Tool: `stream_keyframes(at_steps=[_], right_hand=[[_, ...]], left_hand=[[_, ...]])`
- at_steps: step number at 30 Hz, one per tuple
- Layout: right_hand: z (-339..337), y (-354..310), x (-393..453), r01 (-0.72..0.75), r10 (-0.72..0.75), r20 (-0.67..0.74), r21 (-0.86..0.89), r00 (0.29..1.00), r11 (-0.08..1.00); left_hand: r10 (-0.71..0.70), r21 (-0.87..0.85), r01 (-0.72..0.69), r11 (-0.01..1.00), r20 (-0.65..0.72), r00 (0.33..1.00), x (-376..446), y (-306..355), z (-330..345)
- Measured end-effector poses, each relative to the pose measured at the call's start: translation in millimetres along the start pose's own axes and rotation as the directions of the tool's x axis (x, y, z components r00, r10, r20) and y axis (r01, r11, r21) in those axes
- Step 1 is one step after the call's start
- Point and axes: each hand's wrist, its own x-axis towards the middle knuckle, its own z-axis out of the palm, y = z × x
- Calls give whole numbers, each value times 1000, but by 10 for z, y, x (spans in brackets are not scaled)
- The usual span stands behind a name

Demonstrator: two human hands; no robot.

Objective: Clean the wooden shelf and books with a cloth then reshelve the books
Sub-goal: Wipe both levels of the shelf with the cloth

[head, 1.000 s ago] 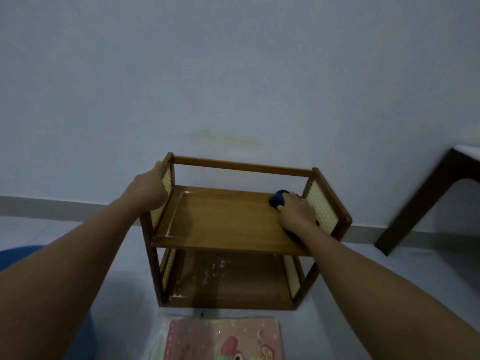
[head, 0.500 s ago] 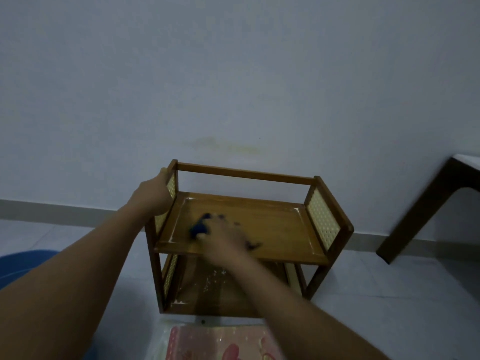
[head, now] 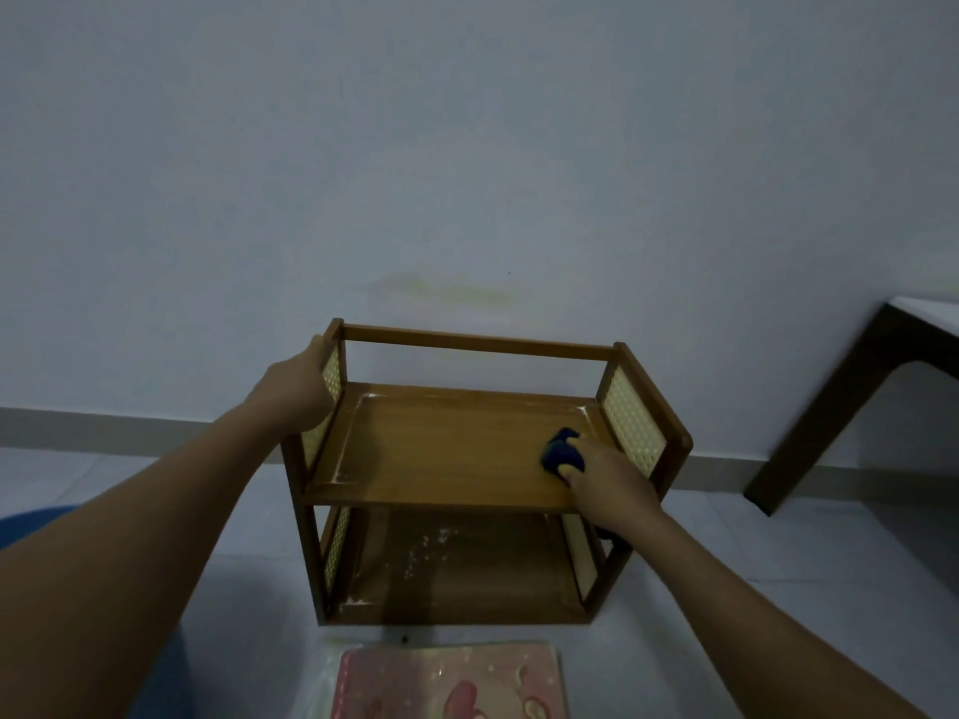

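Dark blue cloth (head: 561, 453) lies bunched on the upper board of the wooden shelf (head: 446, 454), toward that board's right end, near the right cane-panelled side and closer to the front edge than the back rail. The cloth protrudes from the far side of the right hand (head: 610, 482); most of it sits just beyond the fingertips and under the curled fingers. Right grip: fingers bent down over the cloth, holding it against the board, wrist crossing the board's front right corner. How much cloth is tucked under the palm cannot be told.

Left hand (head: 300, 389) is at the shelf's left side panel, near its top back corner. Left grip: fingers wrapped round the upper edge of the panel, thumb side toward the camera, closed on the frame. The two hands are well apart, one at each end of the upper board.

Upper board shows pale dusty streaks along its left and back edges. Lower board shows pale specks near its middle and carries nothing visible.

The shelf stands on a pale tiled floor (head: 752, 589) against a white wall. A pink patterned book (head: 451, 685) lies flat on the floor just in front of the shelf's front edge, partly cut off by the frame. A dark table leg (head: 830, 407) stands to the right, well apart from the shelf. A blue object (head: 31, 521) shows at the left edge, behind the left forearm; unidentifiable.
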Motion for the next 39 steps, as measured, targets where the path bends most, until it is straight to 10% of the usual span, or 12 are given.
stream_keyframes(at_steps=[8, 15, 25, 29, 33, 39], right_hand=[[271, -822, 591, -344, 333, -146, -56, 932, 937], [812, -2070, 658, 278, -270, 149, -33, 951, 960], [623, -1906, -238, 529, -548, 243, 142, 800, 836], [394, -1187, -72, 334, -369, 220, 180, 903, 925], [177, -283, 48, -20, 27, -93, 76, 995, 997], [396, -1172, 30, 7, -6, -38, 32, 999, 999]], left_hand=[[18, -18, -18, 1000, 0, 1000, -18, 12, -12], [52, -2, -52, 999, -16, 999, 30, -10, 10], [25, 25, -25, 999, -27, 999, 126, -93, 65], [6, -11, -6, 1000, -1, 1000, 85, -87, 56], [17, -8, -17, 1000, 11, 1000, 70, -57, 44], [4, 31, -5, 1000, 7, 1000, 75, -40, 50]])
